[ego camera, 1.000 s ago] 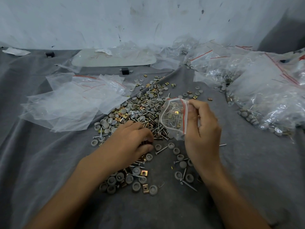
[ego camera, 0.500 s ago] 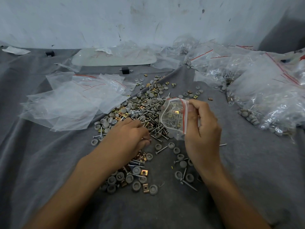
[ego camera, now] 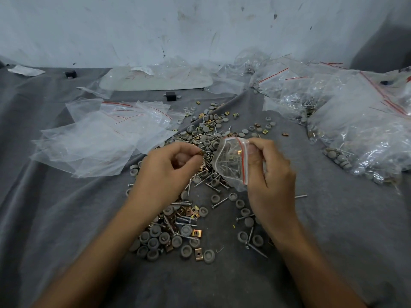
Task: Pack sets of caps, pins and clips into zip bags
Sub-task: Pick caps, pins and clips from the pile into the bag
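1. Grey cloth [ego camera: 66, 218] covers the work surface, and a scuffed pale wall [ego camera: 200, 30] stands behind it at 12 o'clock.
2. Loose caps [ego camera: 153, 242], pins [ego camera: 219, 202] and brass clips [ego camera: 198, 254] lie heaped at the centre and spread toward 6 o'clock. Empty bags [ego camera: 100, 141] lie at 10 o'clock and filled bags [ego camera: 355, 134] at 2 o'clock.
3. The right hand [ego camera: 271, 174] grasps a zip bag [ego camera: 231, 163] by its red-striped mouth, just right of centre and above the heap. Pins and something brass show inside.
4. The left hand [ego camera: 169, 172], at the bag's 9 o'clock, is curled. Its fingertips pinch what looks like a small clip [ego camera: 201, 153] close to the bag's mouth.
5. The mouth looks slack and narrow, so the clip could catch the rim and fall back into the heap, leaving the set short. Squeezing the bag might push pin points through the film, and tilting it might spill the contents.
6. No brand or label can be read. A faint red scrawl on the white board [ego camera: 155, 82] at 12 o'clock is too blurred to make out.
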